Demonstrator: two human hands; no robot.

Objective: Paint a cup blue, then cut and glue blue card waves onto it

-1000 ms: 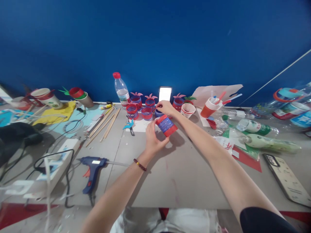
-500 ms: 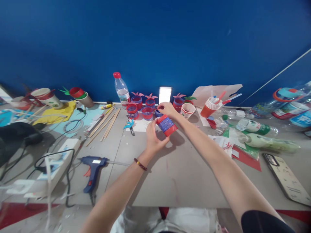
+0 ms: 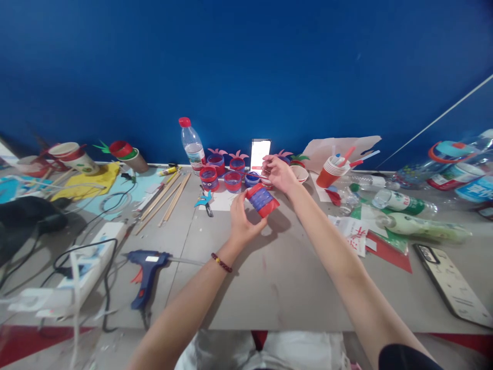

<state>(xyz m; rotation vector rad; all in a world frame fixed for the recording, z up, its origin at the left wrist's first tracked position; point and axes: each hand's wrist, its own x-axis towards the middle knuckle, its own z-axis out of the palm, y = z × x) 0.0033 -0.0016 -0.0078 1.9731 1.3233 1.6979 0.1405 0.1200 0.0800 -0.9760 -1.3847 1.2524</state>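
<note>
My left hand [image 3: 244, 226] is wrapped round a small cup [image 3: 262, 201] covered in red and purple woven strips, which it holds tilted above the table. Just beyond the cup, my right hand [image 3: 283, 174] has its fingers bent together on what looks like a thin dark red strip [image 3: 252, 173] reaching to the left; its far end is hard to make out. Behind my hands stand several similar woven cups, among them a red and purple cup with eyes [image 3: 209, 178] and a plain-topped one [image 3: 233, 181]. My right hand partly covers others.
A lit phone [image 3: 261, 153] leans against the blue wall. At left lie a glue gun [image 3: 148, 272], a power strip [image 3: 92, 262] and wooden sticks [image 3: 175, 200]. At right are paper cups with markers [image 3: 332, 172], plastic bottles [image 3: 404, 201] and another phone [image 3: 450, 282].
My right hand has moved to the right, away from the cup's rim, and its fingers have lifted slightly. My left hand and the woven cup have stayed nearly in place.
</note>
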